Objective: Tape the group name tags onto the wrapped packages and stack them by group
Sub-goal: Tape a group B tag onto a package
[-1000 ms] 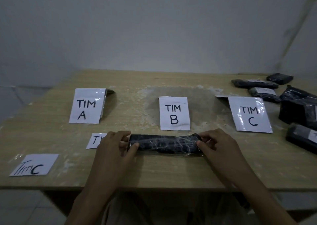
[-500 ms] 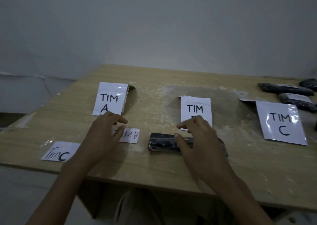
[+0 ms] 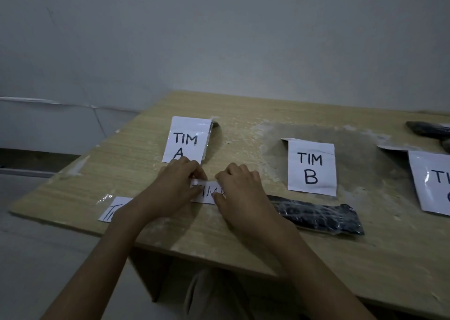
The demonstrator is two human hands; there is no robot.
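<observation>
A small white name tag (image 3: 207, 193) reading "TIM" lies flat on the wooden table (image 3: 316, 246), its last letter hidden. My left hand (image 3: 174, 188) pinches the tag's left end with curled fingers. My right hand (image 3: 239, 193) pinches its right end, covering part of the writing. A black wrapped package (image 3: 319, 216) lies on the table just right of my right hand, untouched. Another small tag (image 3: 114, 208) lies at the front left, mostly hidden by my left forearm.
Large sheets marked "TIM A" (image 3: 187, 140), "TIM B" (image 3: 311, 167) and a cut-off third sheet (image 3: 431, 180) lie across the table. More black packages (image 3: 428, 129) sit at the far right edge. The table's left corner is close to the tags.
Both hands let go of the black package and moved left to the small tag. The view swung left, so the right-hand packages mostly left the frame.
</observation>
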